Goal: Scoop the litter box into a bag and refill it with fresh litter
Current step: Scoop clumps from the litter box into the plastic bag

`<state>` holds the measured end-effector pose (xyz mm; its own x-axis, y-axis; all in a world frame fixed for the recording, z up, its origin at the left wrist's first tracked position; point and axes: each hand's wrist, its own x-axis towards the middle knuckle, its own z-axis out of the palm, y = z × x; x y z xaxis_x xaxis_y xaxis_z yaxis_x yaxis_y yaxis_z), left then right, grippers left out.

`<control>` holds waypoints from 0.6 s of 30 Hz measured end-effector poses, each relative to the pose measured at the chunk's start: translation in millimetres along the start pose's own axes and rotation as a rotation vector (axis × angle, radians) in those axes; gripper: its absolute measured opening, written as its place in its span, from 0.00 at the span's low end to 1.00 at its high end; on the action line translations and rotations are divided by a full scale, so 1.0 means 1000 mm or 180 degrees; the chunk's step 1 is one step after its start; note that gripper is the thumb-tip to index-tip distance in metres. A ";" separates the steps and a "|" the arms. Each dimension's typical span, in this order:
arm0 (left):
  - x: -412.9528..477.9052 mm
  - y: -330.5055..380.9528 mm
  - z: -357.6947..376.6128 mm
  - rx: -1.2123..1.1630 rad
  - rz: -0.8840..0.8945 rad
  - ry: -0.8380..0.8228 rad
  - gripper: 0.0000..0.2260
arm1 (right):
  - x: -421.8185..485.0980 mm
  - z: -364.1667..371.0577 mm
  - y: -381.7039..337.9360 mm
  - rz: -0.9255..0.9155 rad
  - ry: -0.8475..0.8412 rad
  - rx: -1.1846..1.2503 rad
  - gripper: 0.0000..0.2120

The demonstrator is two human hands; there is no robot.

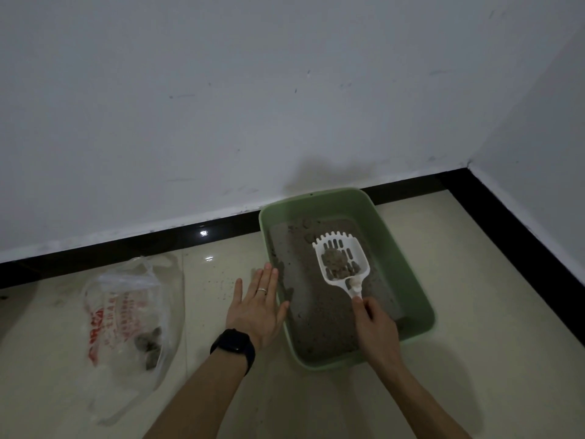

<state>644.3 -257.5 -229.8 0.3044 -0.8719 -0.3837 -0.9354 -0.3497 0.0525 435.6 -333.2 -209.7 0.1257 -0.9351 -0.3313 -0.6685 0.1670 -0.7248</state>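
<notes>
White scoop (pixel 359 253) — clumps (pixel 335 263) aboard — held by right hand (pixel 375 324), head beyond the grip.

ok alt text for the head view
A right hand holds a white slotted plastic scoop of grey clumps over a pale green plastic litter box; the open left hand is beside its rim. A clear red-printed plastic bag lies on the floor.
</notes>
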 end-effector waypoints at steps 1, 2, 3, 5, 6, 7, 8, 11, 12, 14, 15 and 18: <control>0.000 0.000 0.001 -0.0024 -0.0001 -0.0010 0.35 | -0.001 -0.001 0.000 0.0008 0.0000 0.0017 0.20; 0.000 -0.001 0.001 -0.0060 -0.0003 -0.0012 0.37 | -0.002 -0.002 -0.001 0.0016 -0.0004 0.0025 0.19; -0.001 -0.001 0.001 -0.0102 -0.0007 -0.0007 0.38 | -0.003 -0.004 -0.002 0.0016 -0.0010 0.0040 0.19; -0.001 -0.001 0.000 -0.0206 -0.0007 -0.0006 0.34 | -0.005 -0.009 -0.006 -0.0007 -0.0028 0.0077 0.19; -0.001 -0.001 -0.002 -0.0275 -0.0003 -0.0019 0.32 | -0.006 -0.011 -0.010 -0.0027 -0.0037 0.0095 0.19; -0.001 -0.002 -0.004 -0.0349 0.0004 -0.0033 0.30 | -0.006 -0.013 -0.013 -0.0056 -0.0047 0.0111 0.19; -0.001 -0.004 -0.007 -0.0413 0.0021 -0.0032 0.29 | -0.006 -0.015 -0.017 -0.0098 -0.0052 0.0128 0.19; 0.001 -0.014 -0.020 -0.0563 0.0078 0.0110 0.28 | -0.005 -0.017 -0.034 -0.0256 -0.0091 0.0143 0.18; 0.002 -0.021 -0.027 -0.0622 0.0073 0.0169 0.28 | -0.005 -0.016 -0.041 -0.0332 -0.0110 0.0139 0.18; 0.004 -0.038 -0.043 -0.0713 -0.0025 0.0235 0.29 | -0.004 -0.013 -0.056 -0.0470 -0.0209 0.0134 0.17; 0.004 -0.049 -0.050 -0.0732 -0.0108 0.0249 0.29 | -0.004 -0.010 -0.065 -0.0536 -0.0290 0.0132 0.16; -0.001 -0.093 -0.069 -0.0666 -0.0332 0.0342 0.30 | -0.005 0.004 -0.092 -0.0744 -0.0563 0.0084 0.18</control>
<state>743.7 -247.6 -171.0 0.4251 -0.8549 -0.2975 -0.8437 -0.4933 0.2117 499.0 -342.7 -143.5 0.4016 -0.8805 -0.2519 -0.5873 -0.0365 -0.8085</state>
